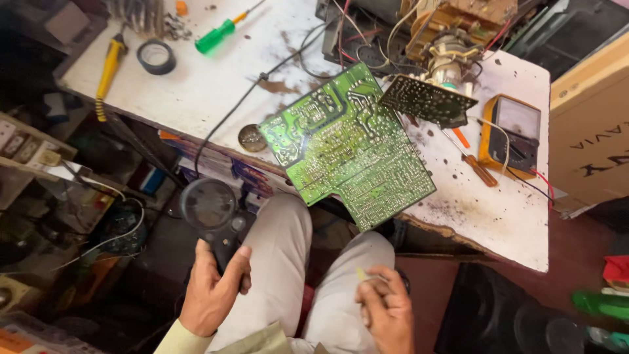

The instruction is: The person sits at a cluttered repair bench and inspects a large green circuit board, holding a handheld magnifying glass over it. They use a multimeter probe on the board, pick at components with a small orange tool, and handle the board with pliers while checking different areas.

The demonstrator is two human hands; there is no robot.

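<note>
**Magnifying glass in one hand, a tiny part in the other**

The left hand point(213, 292) is closed around the black handle of a round black magnifying glass point(208, 204). The fingers wrap tight, and the lens points up, below the near edge of the big green circuit board point(347, 147).

The right hand point(388, 308) pinches a small thin pale piece point(362, 275) between thumb and fingertips. It is too small to tell what it is. This hand sits over the person's right knee, below the green board.

The green board lies flat on the white, stained table point(504, 216), with one corner sticking out past the table edge. Just behind it is a smaller dark circuit board point(426, 99) with wires. To the right of the green board are an orange test meter point(514, 131) and an orange-handled screwdriver point(473, 160). Far to the left of it are a green-handled screwdriver point(219, 34), a roll of black tape point(156, 57) and a yellow-handled tool point(109, 62).
</note>
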